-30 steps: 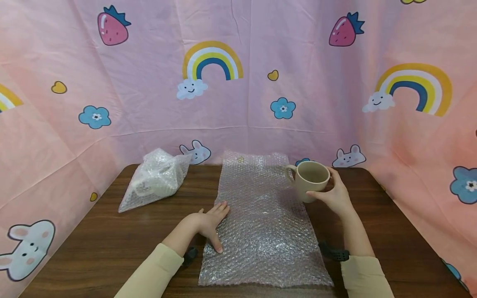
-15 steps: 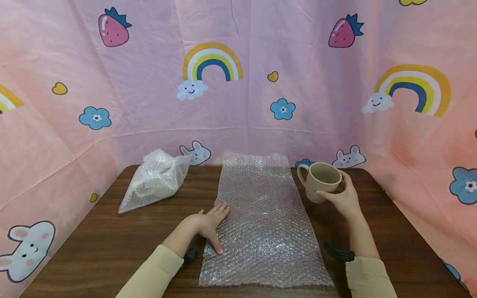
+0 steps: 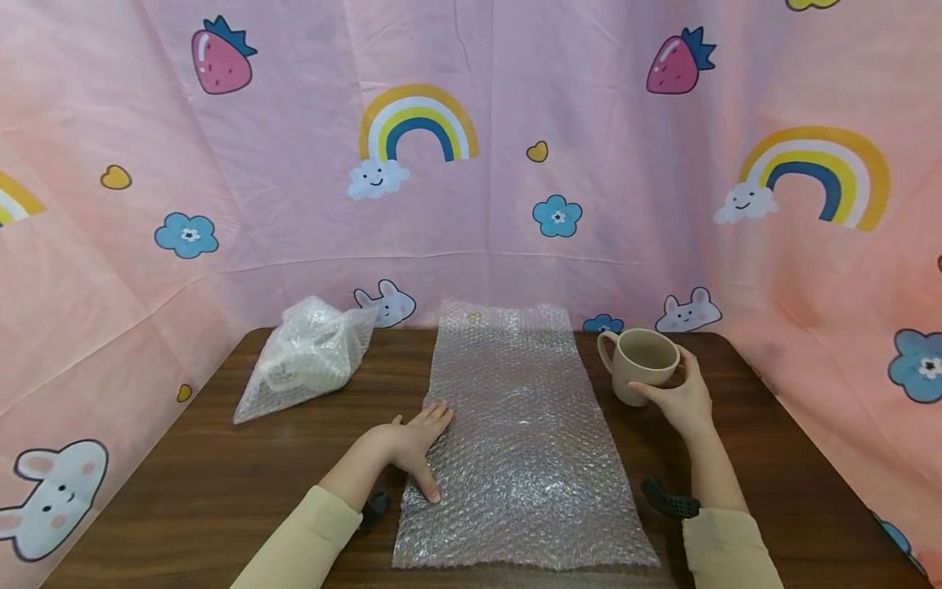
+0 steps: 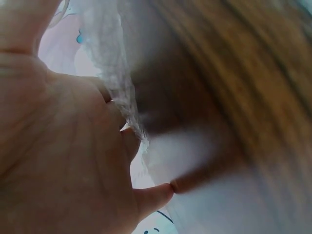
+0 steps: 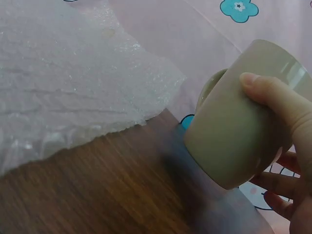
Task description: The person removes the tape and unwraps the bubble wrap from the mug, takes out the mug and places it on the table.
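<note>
My right hand (image 3: pixel 684 399) grips a beige mug (image 3: pixel 630 373) from its right side, thumb in front and fingers behind. The mug's handle points left, and its open top faces up. Close up in the right wrist view, the thumb presses on the side of the mug (image 5: pixel 234 129); whether its base touches the table cannot be told. My left hand (image 3: pixel 414 446) rests with spread fingers on the left edge of a long sheet of bubble wrap (image 3: pixel 522 450). In the left wrist view the palm of that hand (image 4: pixel 68 146) shows beside the wrap's edge.
A bubble-wrapped bundle (image 3: pixel 316 348), its contents blurred by the plastic, lies at the back left of the dark wooden table (image 3: pixel 199 483). A pink patterned curtain (image 3: pixel 486 196) hangs around the table's back and sides.
My right hand has moved the mug to the right, off the bubble wrap's edge, and then slightly down beside it. The left hand has stayed in place.
</note>
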Tool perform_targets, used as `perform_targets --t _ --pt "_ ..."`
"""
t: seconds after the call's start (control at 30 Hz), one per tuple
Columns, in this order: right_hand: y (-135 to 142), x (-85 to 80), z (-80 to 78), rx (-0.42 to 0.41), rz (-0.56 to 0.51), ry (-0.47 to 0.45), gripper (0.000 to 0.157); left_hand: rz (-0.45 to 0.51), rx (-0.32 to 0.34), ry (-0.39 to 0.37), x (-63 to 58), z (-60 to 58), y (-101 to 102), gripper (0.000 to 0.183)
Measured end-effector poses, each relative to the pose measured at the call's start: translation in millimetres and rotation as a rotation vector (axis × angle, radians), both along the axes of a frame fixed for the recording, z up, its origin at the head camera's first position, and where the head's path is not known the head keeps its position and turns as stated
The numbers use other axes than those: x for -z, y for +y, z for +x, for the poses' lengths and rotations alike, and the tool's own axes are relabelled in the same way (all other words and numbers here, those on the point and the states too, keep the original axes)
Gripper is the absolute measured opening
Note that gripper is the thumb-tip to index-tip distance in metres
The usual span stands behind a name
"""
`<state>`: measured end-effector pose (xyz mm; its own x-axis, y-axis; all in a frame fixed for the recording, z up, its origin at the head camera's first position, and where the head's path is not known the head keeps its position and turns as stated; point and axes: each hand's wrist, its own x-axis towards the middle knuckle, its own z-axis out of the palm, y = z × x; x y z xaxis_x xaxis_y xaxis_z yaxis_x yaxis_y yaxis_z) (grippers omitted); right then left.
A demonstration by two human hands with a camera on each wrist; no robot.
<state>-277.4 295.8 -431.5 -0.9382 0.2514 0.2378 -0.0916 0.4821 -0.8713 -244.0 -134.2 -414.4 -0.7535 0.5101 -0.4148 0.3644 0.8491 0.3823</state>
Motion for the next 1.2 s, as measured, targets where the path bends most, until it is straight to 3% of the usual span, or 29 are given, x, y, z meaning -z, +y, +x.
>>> perform_targets --t 0.83,1.2 --pt "2.5 10.0 -2.2 0.041 -0.008 -0.034 0.100 0.003 -0.006 0.005 2.3 0.5 -0.3 0.124" --pt "4.0 11.4 -2.5 0.044 0.041 -0.040 0.100 0.002 -0.005 0.011 3.9 -1.4 -1.5 0.124"
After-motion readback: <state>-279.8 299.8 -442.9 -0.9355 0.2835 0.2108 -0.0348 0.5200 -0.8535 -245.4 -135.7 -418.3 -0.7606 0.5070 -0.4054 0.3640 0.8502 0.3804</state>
